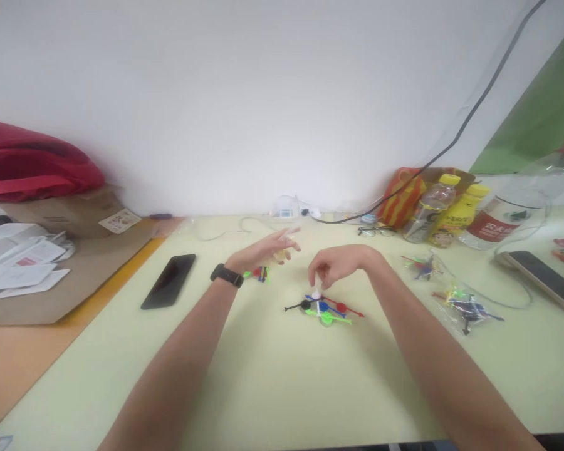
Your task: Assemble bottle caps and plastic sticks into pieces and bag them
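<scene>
My right hand is bent downward, its fingers closed at the round part of a white plastic arrow. Around that piece lie a black arrow, a blue arrow, a red arrow and a green arrow, crowded together on the table. Further left, my left hand hovers with its fingers apart, a black watch on the wrist. Something pale and see-through shows by its fingertips, too blurred to name. Partly under this hand is a small group of coloured pieces.
A black phone lies at the left, near cardboard with white packets. On the right are bagged coloured arrows, another phone, and bottles. Glasses and a grey cable are near the wall.
</scene>
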Motion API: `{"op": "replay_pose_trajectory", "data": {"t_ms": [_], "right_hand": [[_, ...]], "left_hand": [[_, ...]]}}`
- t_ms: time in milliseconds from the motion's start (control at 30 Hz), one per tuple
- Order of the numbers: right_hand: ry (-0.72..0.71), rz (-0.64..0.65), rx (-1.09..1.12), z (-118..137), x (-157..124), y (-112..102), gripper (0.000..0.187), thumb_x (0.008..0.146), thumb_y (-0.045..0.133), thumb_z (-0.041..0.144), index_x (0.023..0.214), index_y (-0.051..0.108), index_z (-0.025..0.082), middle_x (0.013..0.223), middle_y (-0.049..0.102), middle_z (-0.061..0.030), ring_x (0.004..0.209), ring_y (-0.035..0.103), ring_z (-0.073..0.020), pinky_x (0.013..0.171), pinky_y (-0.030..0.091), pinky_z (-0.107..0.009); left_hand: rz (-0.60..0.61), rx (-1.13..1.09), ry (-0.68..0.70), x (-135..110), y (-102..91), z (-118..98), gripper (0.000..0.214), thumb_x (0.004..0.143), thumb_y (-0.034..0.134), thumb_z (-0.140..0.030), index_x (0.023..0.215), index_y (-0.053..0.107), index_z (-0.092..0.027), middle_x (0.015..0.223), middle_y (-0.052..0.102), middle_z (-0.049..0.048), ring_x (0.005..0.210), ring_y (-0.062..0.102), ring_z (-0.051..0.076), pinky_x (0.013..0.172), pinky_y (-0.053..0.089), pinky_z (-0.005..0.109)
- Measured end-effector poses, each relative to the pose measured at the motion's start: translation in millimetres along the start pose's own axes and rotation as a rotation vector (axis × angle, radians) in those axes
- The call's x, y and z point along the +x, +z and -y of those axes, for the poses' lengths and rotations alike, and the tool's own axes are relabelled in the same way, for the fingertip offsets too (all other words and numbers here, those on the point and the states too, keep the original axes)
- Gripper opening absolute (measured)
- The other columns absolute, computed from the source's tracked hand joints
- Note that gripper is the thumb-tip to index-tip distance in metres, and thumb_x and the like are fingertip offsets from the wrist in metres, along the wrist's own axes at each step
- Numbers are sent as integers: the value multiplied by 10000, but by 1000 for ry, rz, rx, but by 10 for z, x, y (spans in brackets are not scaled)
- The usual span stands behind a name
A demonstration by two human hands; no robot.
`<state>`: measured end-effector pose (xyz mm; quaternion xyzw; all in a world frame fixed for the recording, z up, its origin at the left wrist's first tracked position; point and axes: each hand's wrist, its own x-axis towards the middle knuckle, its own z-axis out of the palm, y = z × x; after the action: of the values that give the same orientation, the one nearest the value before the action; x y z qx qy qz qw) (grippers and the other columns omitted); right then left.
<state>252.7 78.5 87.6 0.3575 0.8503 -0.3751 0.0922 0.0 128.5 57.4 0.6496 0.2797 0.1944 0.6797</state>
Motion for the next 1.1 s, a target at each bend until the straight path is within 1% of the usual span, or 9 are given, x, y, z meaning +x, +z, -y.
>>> {"op": "replay_pose_trajectory", "data": {"t_ms": [67,167,367,533,700,767,867,1000,1100], "right_hand": [[-18,46,-50,75,118,54,362,729,726,268,1074,779,171,804,694,-16,718,607,-161,631,436,-236],[77,5,-116,122,189,103,367,705,717,237,1062,783,182,835,703,-23,742,615,-171,603,412,-233],[177,-18,-24,-22,184,125,281,664,780,257,935,783,183,861,747,-28,803,663,-187,630,436,-224],[317,-162,-30,-273,106,62,335,661,821,370,921,751,170,907,757,-73,760,679,-200,616,454,-246],[414,-362,-5,-522,-69,9,360,815,691,531,836,702,172,846,743,-111,689,661,-211,612,460,-294],[401,-507,106,-598,-127,-6,353,862,629,520,805,699,179,826,738,-104,678,650,-206,618,466,-297],[370,-688,228,-657,-178,-42,335,895,550,454,830,722,174,890,736,-103,785,653,-217,662,481,-285],[345,-820,276,-630,-188,-97,391,909,452,423,886,737,155,871,704,-85,822,626,-207,673,473,-273],[277,-933,343,-575,-200,-126,380,890,507,461,891,737,159,746,653,-47,751,594,-185,675,467,-273]], "left_hand": [[29,-70,9,-6,-21,4,695,952,656,-448,1578,380,-326,1342,596,137,952,625,180,823,476,313],[73,-156,20,-10,-44,13,680,937,674,-456,1553,423,-312,1358,583,145,961,629,191,819,474,318],[106,-211,20,-29,-61,28,631,976,625,-445,1556,421,-306,1355,590,151,981,635,210,829,463,335],[147,-279,43,-56,-74,20,607,1013,544,-464,1574,395,-287,1379,575,169,1016,632,235,843,460,349],[143,-293,35,-71,-73,8,611,1029,518,-463,1592,356,-290,1379,571,170,1017,633,230,837,458,339],[143,-283,22,-71,-64,4,621,1024,529,-470,1592,357,-289,1370,575,173,1006,636,227,829,459,335],[140,-256,-1,-71,-48,-2,632,1016,544,-482,1587,367,-281,1370,578,178,999,638,225,825,464,335],[139,-201,-27,-70,-39,3,639,1004,558,-502,1578,383,-281,1372,584,177,1016,638,230,838,469,342],[144,-168,-34,-70,-41,15,640,1002,557,-511,1576,389,-282,1362,591,175,1021,635,227,833,471,342]]}}
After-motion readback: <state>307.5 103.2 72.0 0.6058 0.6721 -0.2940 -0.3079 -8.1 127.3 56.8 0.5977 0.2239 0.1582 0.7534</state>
